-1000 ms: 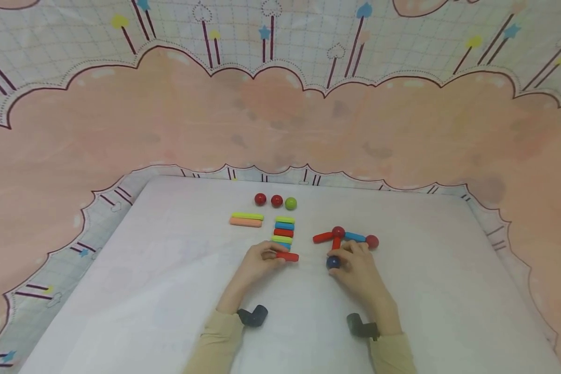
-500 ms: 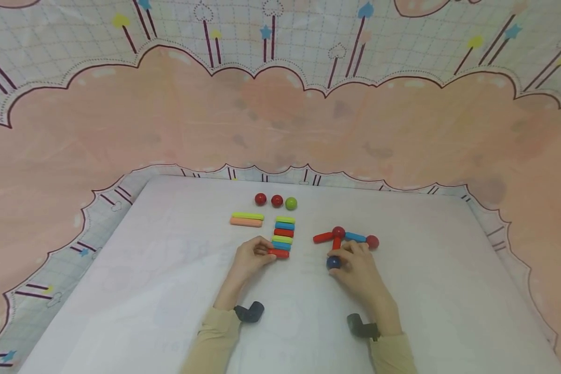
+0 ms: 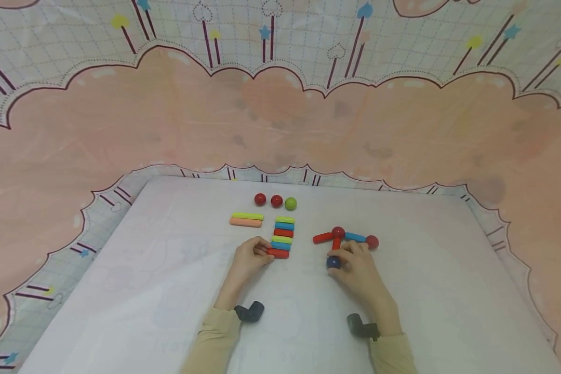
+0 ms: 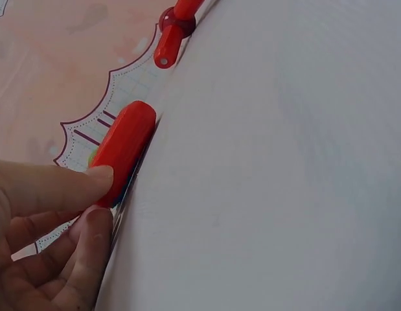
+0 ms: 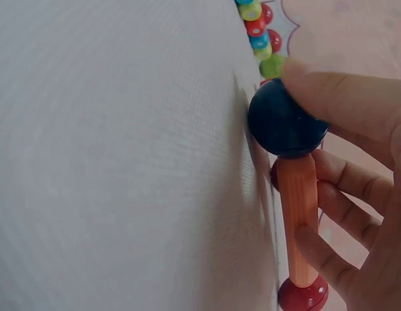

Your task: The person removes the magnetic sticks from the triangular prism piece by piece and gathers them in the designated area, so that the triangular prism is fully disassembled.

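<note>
My left hand (image 3: 251,257) pinches the left end of a red stick (image 3: 278,253) between thumb and fingers. That stick lies at the near end of a column of short coloured sticks (image 3: 283,232). My right hand (image 3: 359,270) grips a dark blue ball (image 3: 333,262) with thumb and fingers. The ball belongs to a joined frame of sticks and balls, with a red ball (image 3: 338,232) at its far corner and another red ball (image 3: 372,242) at right. In the right wrist view, an orange stick (image 5: 297,220) runs from the blue ball to a red ball (image 5: 304,295), fingers touching it.
Two loose red balls (image 3: 260,199) and a green ball (image 3: 291,203) stand in a line farther back on the white table (image 3: 168,291). Left of the column lie a longer yellow stick (image 3: 248,216) and an orange stick (image 3: 245,222). A patterned cloth (image 3: 280,124) hangs behind.
My left hand has moved a little left and away from me with the red stick, bringing it in line with the column. My right hand has stayed on the blue ball.
</note>
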Available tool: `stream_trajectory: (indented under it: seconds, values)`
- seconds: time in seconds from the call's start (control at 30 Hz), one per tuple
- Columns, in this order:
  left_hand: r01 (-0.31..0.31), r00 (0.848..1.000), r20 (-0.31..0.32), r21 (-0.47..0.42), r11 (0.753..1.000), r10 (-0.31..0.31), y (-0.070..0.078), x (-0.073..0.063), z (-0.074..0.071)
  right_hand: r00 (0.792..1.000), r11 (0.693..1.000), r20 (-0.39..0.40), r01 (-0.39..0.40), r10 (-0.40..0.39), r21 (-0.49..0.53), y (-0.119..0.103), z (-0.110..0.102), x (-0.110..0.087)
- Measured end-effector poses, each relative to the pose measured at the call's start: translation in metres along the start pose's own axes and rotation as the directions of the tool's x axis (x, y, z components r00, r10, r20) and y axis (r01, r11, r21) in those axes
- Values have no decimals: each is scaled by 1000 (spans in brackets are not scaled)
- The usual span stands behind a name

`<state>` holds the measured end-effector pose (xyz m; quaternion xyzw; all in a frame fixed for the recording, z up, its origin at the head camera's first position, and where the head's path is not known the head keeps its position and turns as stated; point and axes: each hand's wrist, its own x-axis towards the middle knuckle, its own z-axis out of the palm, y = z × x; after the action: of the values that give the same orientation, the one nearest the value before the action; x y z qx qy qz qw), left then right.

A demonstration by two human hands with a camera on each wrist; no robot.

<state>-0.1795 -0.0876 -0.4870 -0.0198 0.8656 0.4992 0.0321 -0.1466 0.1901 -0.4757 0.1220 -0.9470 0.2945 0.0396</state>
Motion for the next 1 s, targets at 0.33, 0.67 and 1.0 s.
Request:
stream_trajectory:
  seconds: [0.33,0.67,1.0]
  values:
    - [-12,999,-35,11,1000,13,0,0,3,1000,1000,-5,21,-21,-12,1,-1,-1]
    - [-27,997,-68,49,998,30,1,-1,2,997,994,1,72,-72,-88,10,-10,-4]
    - [-151,983,-113,-30,988,147,22,-11,0,998,998,59,-34,31,43,10,-15,-5]
